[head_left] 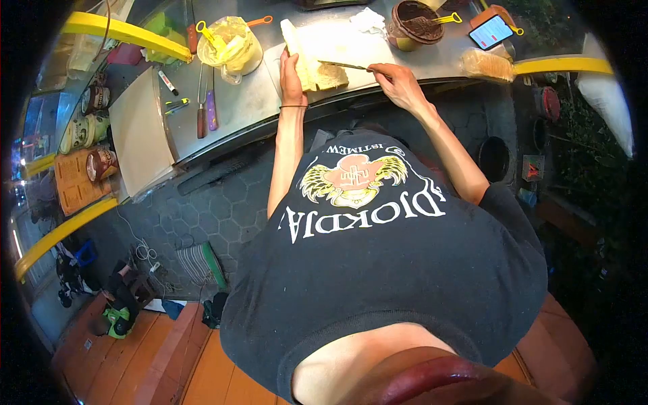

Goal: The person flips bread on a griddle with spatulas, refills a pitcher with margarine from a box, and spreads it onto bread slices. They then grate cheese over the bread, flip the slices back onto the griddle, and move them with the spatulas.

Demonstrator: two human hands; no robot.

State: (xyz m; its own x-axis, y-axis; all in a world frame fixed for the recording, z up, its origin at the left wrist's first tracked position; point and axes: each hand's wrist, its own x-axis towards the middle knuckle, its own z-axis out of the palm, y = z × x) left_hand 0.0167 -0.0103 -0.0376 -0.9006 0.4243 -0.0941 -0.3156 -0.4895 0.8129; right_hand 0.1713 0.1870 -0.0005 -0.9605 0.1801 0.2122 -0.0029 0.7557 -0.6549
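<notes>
On the metal counter, a pale bread loaf (304,64) lies split, with one slab standing upright at its left. My left hand (291,79) is wrapped round the left side of this bread. My right hand (397,84) grips the handle end of a thin knife (344,65), whose blade reaches left over the bread's right part, where the surface looks brownish. A white board or paper (368,50) is under the bread. Behind and left stands a tub of pale yellow spread (231,50); behind and right, a tub of dark brown spread (413,28).
A phone (491,32) and a packed loaf (486,65) lie at the right. Left are a marker (168,83), a purple-handled tool (212,110) and a large pale board (140,128). Yellow bars (128,35) frame the counter. A person (120,314) is at lower left.
</notes>
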